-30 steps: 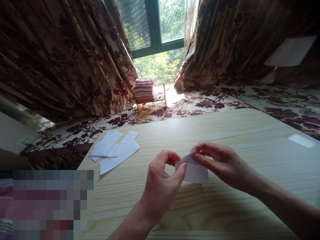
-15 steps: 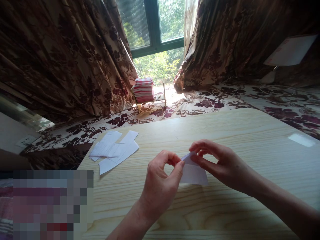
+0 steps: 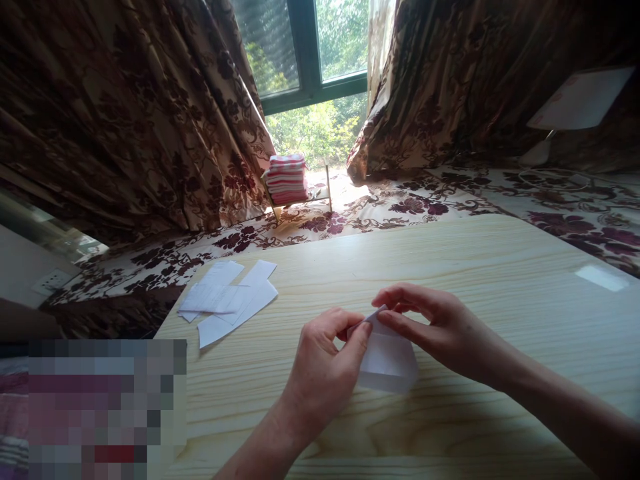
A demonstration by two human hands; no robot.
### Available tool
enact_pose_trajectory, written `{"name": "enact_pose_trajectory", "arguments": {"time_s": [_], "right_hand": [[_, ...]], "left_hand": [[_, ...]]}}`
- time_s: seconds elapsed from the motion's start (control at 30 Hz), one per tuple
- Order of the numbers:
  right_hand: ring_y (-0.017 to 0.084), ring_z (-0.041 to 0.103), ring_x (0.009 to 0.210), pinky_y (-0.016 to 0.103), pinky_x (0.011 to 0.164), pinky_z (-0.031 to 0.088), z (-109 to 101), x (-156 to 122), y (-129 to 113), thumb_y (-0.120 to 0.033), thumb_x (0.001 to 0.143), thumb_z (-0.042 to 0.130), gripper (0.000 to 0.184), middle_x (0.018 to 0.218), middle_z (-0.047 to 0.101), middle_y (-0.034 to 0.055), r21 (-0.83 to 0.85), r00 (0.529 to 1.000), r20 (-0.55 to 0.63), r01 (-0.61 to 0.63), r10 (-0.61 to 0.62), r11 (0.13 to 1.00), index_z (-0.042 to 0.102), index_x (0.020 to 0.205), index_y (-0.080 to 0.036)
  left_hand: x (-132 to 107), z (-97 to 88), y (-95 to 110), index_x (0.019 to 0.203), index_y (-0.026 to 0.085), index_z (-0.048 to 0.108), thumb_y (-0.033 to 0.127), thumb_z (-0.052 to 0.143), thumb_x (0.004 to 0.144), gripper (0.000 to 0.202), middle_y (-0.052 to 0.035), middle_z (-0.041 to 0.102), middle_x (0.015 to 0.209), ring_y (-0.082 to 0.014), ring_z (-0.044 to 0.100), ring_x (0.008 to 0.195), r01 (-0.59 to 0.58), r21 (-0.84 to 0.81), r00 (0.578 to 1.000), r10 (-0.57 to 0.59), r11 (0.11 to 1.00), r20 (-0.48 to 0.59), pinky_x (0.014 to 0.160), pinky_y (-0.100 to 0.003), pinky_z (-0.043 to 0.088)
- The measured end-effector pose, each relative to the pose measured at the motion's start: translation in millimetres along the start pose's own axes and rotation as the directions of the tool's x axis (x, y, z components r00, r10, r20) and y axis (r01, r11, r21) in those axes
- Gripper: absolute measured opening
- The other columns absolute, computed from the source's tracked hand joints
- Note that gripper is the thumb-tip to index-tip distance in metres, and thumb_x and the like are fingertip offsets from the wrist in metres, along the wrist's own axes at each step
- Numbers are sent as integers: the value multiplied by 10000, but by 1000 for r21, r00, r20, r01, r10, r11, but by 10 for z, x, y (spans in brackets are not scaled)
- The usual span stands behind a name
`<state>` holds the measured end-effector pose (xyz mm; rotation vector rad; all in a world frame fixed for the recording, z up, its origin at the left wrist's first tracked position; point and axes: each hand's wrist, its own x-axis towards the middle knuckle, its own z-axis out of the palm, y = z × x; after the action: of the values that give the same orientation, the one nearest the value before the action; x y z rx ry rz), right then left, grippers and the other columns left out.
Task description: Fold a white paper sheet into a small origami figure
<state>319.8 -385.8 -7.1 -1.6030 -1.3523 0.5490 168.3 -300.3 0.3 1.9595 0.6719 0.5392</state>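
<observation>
- Firmly pinching, between thumb and bent forefinger of the left hand (image 3: 325, 367), the upper left part of a small white paper (image 3: 390, 363).
- Gripping the same upper edge just farther right, between thumb and forefinger of the right hand (image 3: 450, 330), with remaining fingers loosely curled (partly hidden behind the forefinger).
- Held slanting between both hands, creased across, above a pale wood-grain table (image 3: 450, 260); hard to tell whether touching the tabletop at the lower edge.
- Lying flat and overlapping near the left edge of the table, well apart from both hands: several loose paper strips (image 3: 237, 293), faintly lined in places.
- Beyond, on a floral cloth (image 3: 420, 203): a small stand (image 3: 329, 190) bearing a stack of red-and-white striped fabric (image 3: 287, 180).
- Farther back, a window (image 3: 307, 57) between patterned curtains (image 3: 190, 120); off to the right, a white-shaded lamp (image 3: 580, 103).
</observation>
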Motion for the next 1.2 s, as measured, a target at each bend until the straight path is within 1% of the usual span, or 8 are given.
{"name": "enact_pose_trajectory", "arguments": {"time_s": [0.27, 0.33, 0.43, 0.57, 0.73, 0.87, 1.0, 1.2], "right_hand": [[116, 450, 563, 215, 479, 348, -47, 35, -71, -441, 884, 435, 390, 590, 498, -15, 79, 991, 36, -132, 130, 988, 557, 629, -171], [121, 452, 578, 218, 494, 355, -66, 35, -56, -448, 888, 425, 393, 602, 494, -14, 78, 987, 77, -143, 138, 987, 558, 645, -170], [138, 488, 618, 227, 521, 377, -50, 16, -44, -437, 888, 437, 352, 657, 540, 0, 5, 987, 128, -100, 99, 995, 588, 707, -176], [147, 502, 612, 240, 528, 398, 53, -8, -42, -416, 894, 436, 331, 663, 549, 12, -101, 990, 141, 17, -3, 995, 570, 697, -187], [150, 496, 568, 246, 512, 416, 136, -37, -25, -385, 884, 462, 305, 615, 533, 11, -100, 977, 193, 110, -89, 989, 558, 663, -198], [161, 496, 558, 245, 486, 419, 126, -52, 17, -415, 864, 484, 306, 605, 534, 18, -82, 983, 175, 74, -59, 994, 570, 658, -206], [147, 466, 545, 237, 456, 376, 79, -36, 26, -437, 867, 474, 334, 602, 517, 8, -98, 987, 161, -7, 23, 995, 582, 663, -196], [137, 455, 587, 230, 487, 353, -15, -7, -69, -446, 894, 427, 380, 625, 513, 9, -66, 986, 157, -43, 53, 997, 587, 681, -175]], "left_hand": [[30, -16, 62, 711, 147, 714, 253, 587, 784, 181, -36, 625, 698, -144, 527, 663, 92, -230, 994, -102, 969, -31, 582, -236, 393], [47, -33, 54, 742, 134, 709, 279, 608, 764, 178, -39, 627, 694, -143, 526, 660, 141, -339, 984, -170, 930, -59, 570, -229, 397], [62, -59, 27, 759, 118, 683, 319, 618, 751, 212, -30, 608, 645, -130, 514, 615, 218, -427, 969, -246, 878, -9, 549, -220, 396], [37, -78, 6, 773, 141, 613, 361, 569, 787, 225, 2, 552, 651, -97, 461, 569, 195, -399, 980, -190, 896, 54, 500, -197, 356], [-12, -72, 41, 618, 137, 575, 271, 525, 799, 230, 21, 448, 559, -90, 401, 553, 95, -279, 993, -110, 955, -38, 493, -204, 317], [6, -94, 6, 554, 132, 546, 326, 576, 756, 282, 25, 413, 507, -77, 352, 487, 181, -384, 979, -202, 905, -13, 438, -211, 264], [46, -176, -74, 617, 124, 578, 351, 577, 756, 266, 19, 447, 546, -70, 362, 497, 213, -432, 973, -151, 876, 172, 456, -206, 271], [84, -251, -90, 568, 137, 559, 369, 574, 772, 309, 27, 437, 489, -73, 375, 466, 192, -355, 971, -126, 915, 201, 451, -207, 280]]}}
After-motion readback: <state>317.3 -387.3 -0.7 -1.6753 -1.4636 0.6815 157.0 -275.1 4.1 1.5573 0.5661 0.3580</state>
